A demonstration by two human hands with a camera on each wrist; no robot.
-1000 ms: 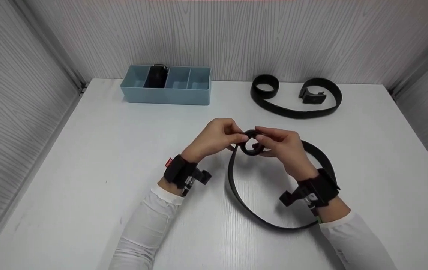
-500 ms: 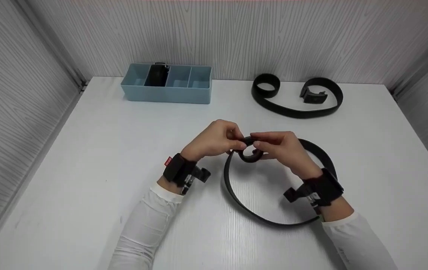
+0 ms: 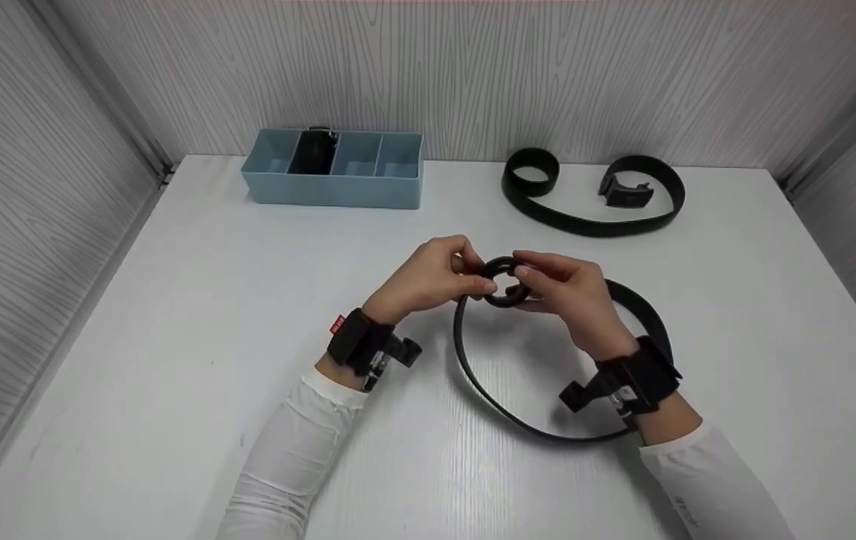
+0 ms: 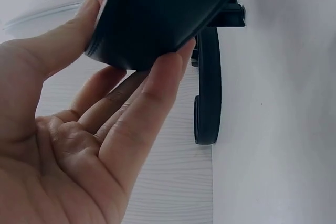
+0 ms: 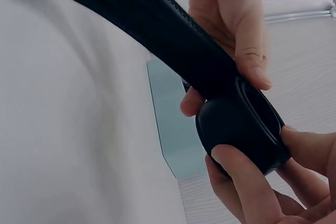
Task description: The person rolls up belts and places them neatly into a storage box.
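A black belt (image 3: pixel 518 420) lies in a wide loop on the white table (image 3: pixel 172 337), one end wound into a small tight coil (image 3: pixel 504 282). Both hands hold that coil a little above the table. My left hand (image 3: pixel 435 279) pinches its left side between thumb and fingers (image 4: pixel 152 93); the belt (image 4: pixel 157 14) fills the top of the left wrist view. My right hand (image 3: pixel 563 289) grips its right side, thumb and fingers (image 5: pixel 247 182) curled round the coil (image 5: pixel 236 129). The rest of the belt trails out under my right wrist.
A second black belt (image 3: pixel 593 196) with its buckle lies loosely curled at the back right. A blue divided tray (image 3: pixel 334 180) stands at the back left, with a dark rolled thing (image 3: pixel 313 154) in one compartment. Grey walls close in three sides.
The coil has grown a little as both hands turned it. The loose loop on the table has shrunk and shifted slightly. The hands have stayed at the table's middle.
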